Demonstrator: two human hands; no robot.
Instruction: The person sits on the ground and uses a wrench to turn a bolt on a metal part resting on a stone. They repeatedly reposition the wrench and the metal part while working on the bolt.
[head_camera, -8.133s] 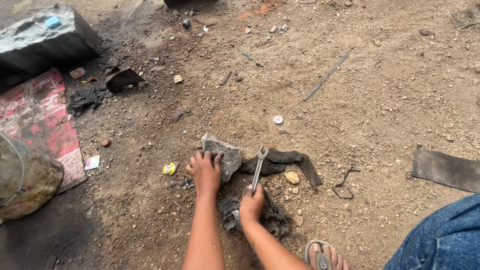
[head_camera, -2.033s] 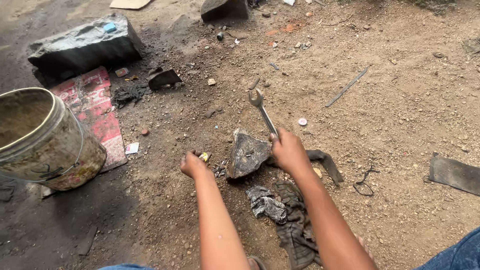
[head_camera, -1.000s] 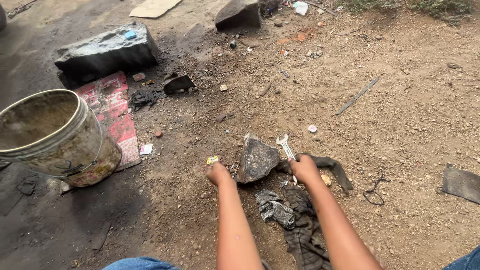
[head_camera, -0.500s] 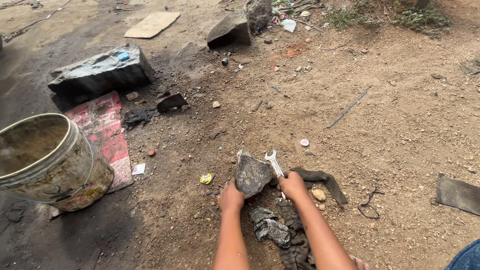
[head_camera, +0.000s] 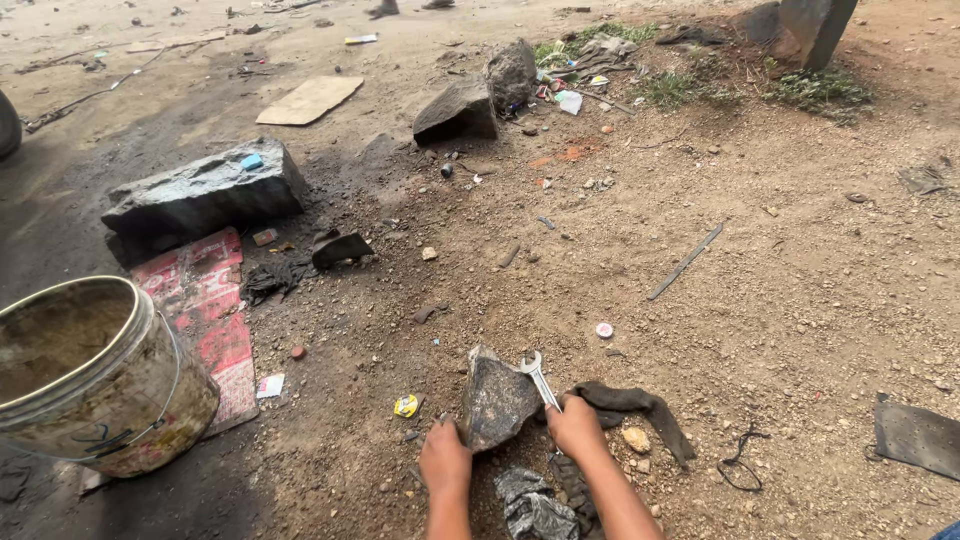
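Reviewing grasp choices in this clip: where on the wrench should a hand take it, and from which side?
By the shank's lower end, from the person's side, as the right hand does now. The wrench leans against the dark rock with its open jaw end pointing up and away, so only the near shank is free; the rock blocks its left.

Both arms run off the bottom edge, so you only get wrists and hands. The spanner (head_camera: 540, 380) has its handle end buried in the right hand (head_camera: 576, 426), only the open head sticks out. The rock (head_camera: 496, 402) covers the left hand's (head_camera: 445, 459) fingertips, can't tell how it grips. Bucket (head_camera: 95, 375) is clipped at the left edge. Dark sheet (head_camera: 917, 437) is cut off on the right. Crumpled rag (head_camera: 533, 505) runs off the bottom. The little yellow thing (head_camera: 406, 405) is too small to identify.
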